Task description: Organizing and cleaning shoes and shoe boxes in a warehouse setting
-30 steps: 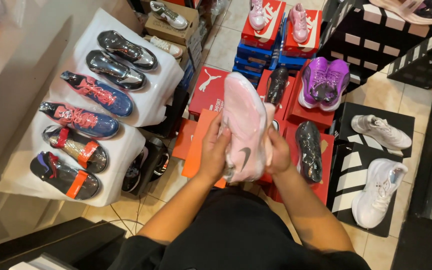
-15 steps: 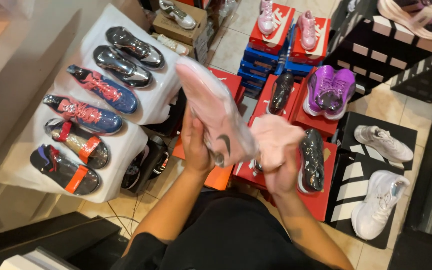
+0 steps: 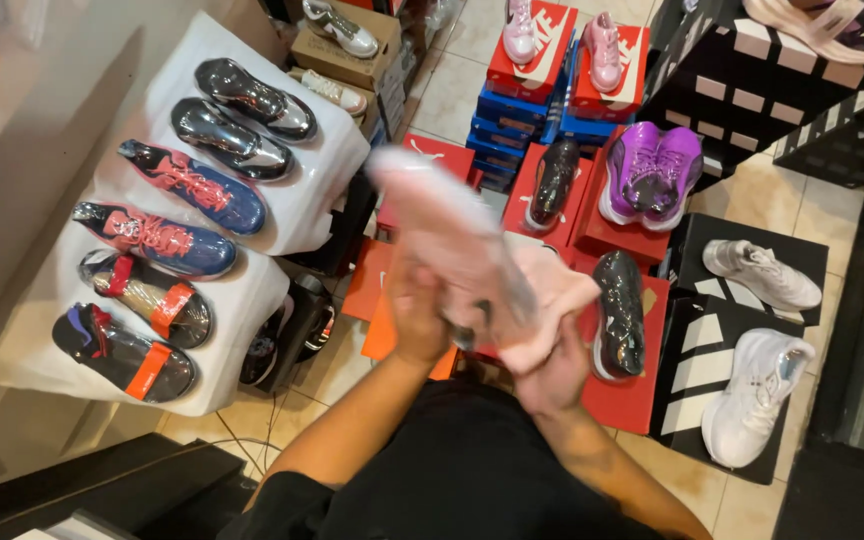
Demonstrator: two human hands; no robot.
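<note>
A pale pink shoe point(image 3: 452, 235), blurred, is held tilted above a spread of shoe boxes, at the middle of the view. It is gripped from the left by the left hand point(image 3: 418, 318), fingers wrapped around its side. A pink cloth point(image 3: 549, 310) is pressed against the shoe by the right hand point(image 3: 555, 372), closed on the cloth. Just beside it, a glossy black shoe point(image 3: 620, 315) rests on a red box point(image 3: 634, 395). A white table point(image 3: 252, 250) with shiny shoes is seen on the left.
</note>
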